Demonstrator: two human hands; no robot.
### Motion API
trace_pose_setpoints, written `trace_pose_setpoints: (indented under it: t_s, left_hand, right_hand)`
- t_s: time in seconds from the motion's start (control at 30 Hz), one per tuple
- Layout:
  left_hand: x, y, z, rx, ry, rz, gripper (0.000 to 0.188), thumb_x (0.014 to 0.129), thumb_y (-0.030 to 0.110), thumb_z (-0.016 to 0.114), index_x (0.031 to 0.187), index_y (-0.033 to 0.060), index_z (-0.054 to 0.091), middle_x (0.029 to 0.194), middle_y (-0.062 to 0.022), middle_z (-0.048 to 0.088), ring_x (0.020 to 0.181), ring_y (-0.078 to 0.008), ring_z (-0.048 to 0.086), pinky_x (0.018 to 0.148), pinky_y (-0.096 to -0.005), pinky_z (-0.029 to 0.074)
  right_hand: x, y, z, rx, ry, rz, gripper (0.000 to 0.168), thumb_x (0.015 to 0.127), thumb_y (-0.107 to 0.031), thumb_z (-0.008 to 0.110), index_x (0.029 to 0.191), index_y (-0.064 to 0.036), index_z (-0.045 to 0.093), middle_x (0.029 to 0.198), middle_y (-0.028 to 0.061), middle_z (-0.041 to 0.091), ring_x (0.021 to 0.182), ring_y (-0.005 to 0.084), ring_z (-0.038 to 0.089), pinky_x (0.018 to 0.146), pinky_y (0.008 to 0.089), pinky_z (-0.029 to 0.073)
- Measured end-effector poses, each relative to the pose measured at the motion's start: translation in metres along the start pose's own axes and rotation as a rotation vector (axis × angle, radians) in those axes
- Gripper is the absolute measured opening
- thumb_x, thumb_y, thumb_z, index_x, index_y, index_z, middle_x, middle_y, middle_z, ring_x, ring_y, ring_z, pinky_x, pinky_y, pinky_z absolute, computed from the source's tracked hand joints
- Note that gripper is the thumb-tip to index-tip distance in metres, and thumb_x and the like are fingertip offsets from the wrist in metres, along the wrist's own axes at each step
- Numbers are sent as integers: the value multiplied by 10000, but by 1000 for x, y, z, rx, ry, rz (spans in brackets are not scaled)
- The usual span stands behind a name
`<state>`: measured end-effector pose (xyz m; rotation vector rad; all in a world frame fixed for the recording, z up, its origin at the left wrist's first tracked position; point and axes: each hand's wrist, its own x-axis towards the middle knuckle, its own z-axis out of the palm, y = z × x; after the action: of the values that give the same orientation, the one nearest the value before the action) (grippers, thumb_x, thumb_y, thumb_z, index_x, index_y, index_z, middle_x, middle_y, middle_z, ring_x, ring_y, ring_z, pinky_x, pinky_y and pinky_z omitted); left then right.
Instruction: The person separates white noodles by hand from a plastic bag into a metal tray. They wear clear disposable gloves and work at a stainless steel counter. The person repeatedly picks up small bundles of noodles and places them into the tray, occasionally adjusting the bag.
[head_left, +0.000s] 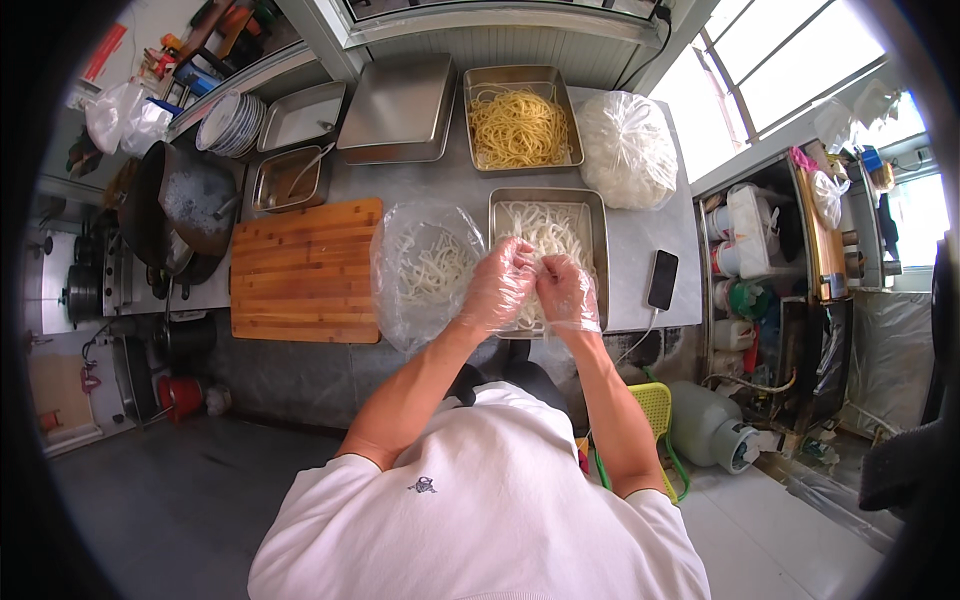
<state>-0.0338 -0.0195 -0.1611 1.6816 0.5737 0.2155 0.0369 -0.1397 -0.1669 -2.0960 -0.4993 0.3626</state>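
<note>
Both hands wear thin clear plastic gloves and meet over a metal tray (604, 225) of white noodles (547, 225). My left hand (501, 285) is at the tray's left edge with its fingers curled inward. My right hand (568, 291) is bent beside it, over the noodles. The fingertips nearly touch; some white noodle seems to be between them, but the grip is too small to make out. Left of the tray, an open clear plastic bag (390, 300) holds more white noodles (435, 270). The hands and forearms hide part of the tray's near side.
Yellow noodles (517, 127) fill another tray behind. A full plastic bag (628, 150) stands at the back right, a phone (663, 280) with a cable at the right edge. A bamboo cutting board (306, 270), a lidded metal tray (401, 105) and a wok (187, 202) are leftward.
</note>
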Motion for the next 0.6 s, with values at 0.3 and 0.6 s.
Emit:
trace_pose_setpoints:
  t_s: [0.3,0.6]
  left_hand:
    - [10,60,-56,-408,119,22,135,922,47,601,1032,-27,624,880,-12,638,789,-74,599,720,-242,520]
    - [15,15,-15,-279,158,47,152,938,82,620,1063,-4,635,899,-48,661,807,-89,620,743,-267,541]
  right_hand:
    - [12,89,-14,-182,-77,214,183,826,-152,604,895,0,681,756,149,674,677,283,653,622,379,509]
    - [27,12,-7,547,-77,138,161,915,-116,589,941,27,657,728,18,613,624,91,582,573,259,490]
